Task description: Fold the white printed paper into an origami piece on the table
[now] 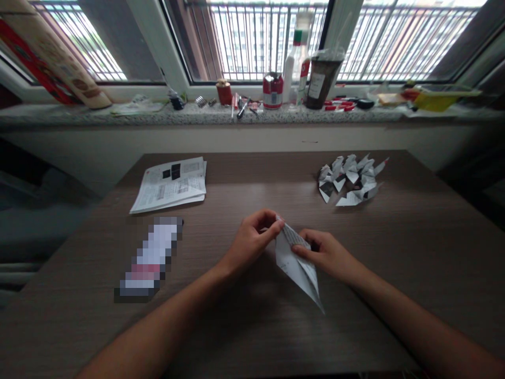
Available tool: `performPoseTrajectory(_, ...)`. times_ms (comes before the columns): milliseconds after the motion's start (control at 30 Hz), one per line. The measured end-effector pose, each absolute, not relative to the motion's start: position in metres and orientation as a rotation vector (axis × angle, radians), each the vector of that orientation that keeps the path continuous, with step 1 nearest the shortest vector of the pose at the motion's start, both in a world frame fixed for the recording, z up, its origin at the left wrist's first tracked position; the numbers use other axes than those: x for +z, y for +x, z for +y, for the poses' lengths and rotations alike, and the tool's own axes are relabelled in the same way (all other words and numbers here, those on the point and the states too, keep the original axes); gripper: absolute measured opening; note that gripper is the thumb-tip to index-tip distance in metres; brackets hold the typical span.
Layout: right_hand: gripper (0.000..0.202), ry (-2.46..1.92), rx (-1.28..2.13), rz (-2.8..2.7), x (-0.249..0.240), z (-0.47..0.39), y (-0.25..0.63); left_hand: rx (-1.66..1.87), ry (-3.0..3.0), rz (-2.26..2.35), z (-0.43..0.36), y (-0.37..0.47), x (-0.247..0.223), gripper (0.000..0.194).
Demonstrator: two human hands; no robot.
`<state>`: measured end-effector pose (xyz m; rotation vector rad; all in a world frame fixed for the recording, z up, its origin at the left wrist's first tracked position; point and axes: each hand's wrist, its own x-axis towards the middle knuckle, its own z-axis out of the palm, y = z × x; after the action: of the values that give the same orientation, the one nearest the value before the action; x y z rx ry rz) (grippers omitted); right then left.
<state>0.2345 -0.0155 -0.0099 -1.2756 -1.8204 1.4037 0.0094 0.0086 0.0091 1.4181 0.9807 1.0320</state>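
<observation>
Between my hands, above the middle of the brown table, is a folded sheet of printed paper with pointed ends, one pointing down toward me. My left hand pinches its upper left corner between thumb and fingers. On the right side, my right hand grips the paper's edge, its thumb on the near face and the other fingers partly hidden behind. Folded paper pieces of similar print stand in a curved cluster at the table's far right. A stack of printed sheets lies at the far left.
A phone-like device, blurred by pixels, lies left of my left forearm on the table. Along the granite windowsill stand a red can, a clear bottle, a dark cup and a yellow container.
</observation>
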Motion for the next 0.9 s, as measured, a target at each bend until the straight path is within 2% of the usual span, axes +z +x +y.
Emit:
performPoseTrajectory(500,0.024,-1.292,1.358,-1.841,-0.0057,-0.014,0.2358,1.033,1.395,1.03,0.0098,0.0099,0.0042,0.025)
performPoseTrajectory(733,0.024,-1.296,1.36,-1.842,-0.0073,-0.0122,0.2356,0.921,1.441,0.971,0.0098,0.0105,0.0088,0.03)
performPoseTrajectory(900,0.027,-1.283,1.364,-1.791,-0.0087,-0.0103,0.2372,0.994,1.351,1.0,0.0121,0.0108,0.0014,0.029)
